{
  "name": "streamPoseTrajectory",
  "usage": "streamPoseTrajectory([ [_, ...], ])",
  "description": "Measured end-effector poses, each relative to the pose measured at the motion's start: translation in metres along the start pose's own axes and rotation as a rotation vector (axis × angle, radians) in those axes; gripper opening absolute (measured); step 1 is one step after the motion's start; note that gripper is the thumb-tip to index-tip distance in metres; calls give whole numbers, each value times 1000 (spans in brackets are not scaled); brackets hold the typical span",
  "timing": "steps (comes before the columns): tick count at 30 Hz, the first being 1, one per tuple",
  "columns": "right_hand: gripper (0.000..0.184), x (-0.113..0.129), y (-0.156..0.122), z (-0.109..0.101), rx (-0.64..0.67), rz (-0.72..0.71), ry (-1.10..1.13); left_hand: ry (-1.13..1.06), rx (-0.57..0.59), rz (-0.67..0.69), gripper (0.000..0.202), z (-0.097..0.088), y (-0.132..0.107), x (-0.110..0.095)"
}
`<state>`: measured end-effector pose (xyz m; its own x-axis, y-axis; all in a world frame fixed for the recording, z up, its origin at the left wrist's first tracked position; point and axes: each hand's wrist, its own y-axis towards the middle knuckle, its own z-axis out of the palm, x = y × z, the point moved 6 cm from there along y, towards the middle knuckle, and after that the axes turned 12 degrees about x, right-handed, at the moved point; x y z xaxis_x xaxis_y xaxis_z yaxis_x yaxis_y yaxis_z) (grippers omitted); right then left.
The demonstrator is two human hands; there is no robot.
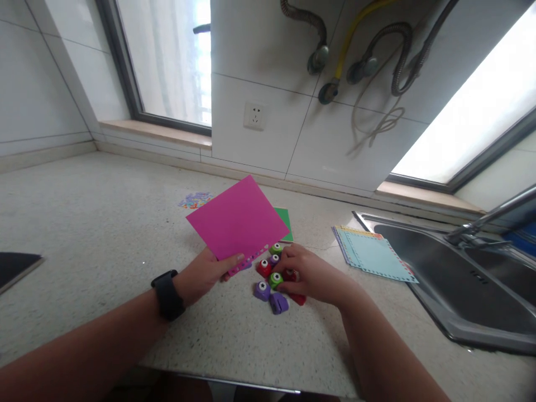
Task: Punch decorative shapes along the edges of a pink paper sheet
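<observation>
My left hand (207, 272), with a black watch on its wrist, pinches the near edge of a magenta paper sheet (237, 218) and holds it tilted above the counter. Small holes run along the sheet's lower right edge. My right hand (312, 273) rests curled over a cluster of several small craft punches (270, 276) in red, green and purple. Its fingers close around a red punch (290, 275) in that cluster. A purple punch (278, 303) lies nearest to me.
A green sheet (285, 220) lies behind the magenta one. A stack of light blue punched sheets (372, 254) sits beside the steel sink (452, 279) and its tap (481, 223). Colourful paper bits (195, 199) lie farther back. A dark object (17, 267) sits at the left edge.
</observation>
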<state>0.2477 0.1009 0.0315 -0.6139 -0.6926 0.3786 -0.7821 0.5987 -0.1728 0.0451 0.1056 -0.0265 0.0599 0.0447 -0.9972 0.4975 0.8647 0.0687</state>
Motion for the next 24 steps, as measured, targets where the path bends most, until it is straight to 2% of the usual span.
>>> streamPoseTrajectory([
  [4, 16, -5, -6, -9, -138, -14, 144, 38, -23, -31, 32, -3, -1, 4],
  [8, 24, -26, -17, -19, -406, 64, 563, 28, -75, -32, 36, -10, -1, 15],
  [10, 28, -31, -22, -23, -567, -2, 787, 5, -85, -24, 36, -12, -1, 19],
  [12, 32, -30, -24, -25, -666, -112, 952, -16, -94, -24, 35, -13, -2, 22],
  [16, 34, -21, -21, -25, -660, -293, 1159, -21, -106, -18, 33, -13, -4, 20],
  [20, 34, -15, -20, -22, -658, -339, 1215, -17, -115, -21, 36, -11, -5, 17],
  [24, 45, -6, -21, -24, -667, -410, 1219, -55, -181, -25, 37, -10, -7, 10],
])
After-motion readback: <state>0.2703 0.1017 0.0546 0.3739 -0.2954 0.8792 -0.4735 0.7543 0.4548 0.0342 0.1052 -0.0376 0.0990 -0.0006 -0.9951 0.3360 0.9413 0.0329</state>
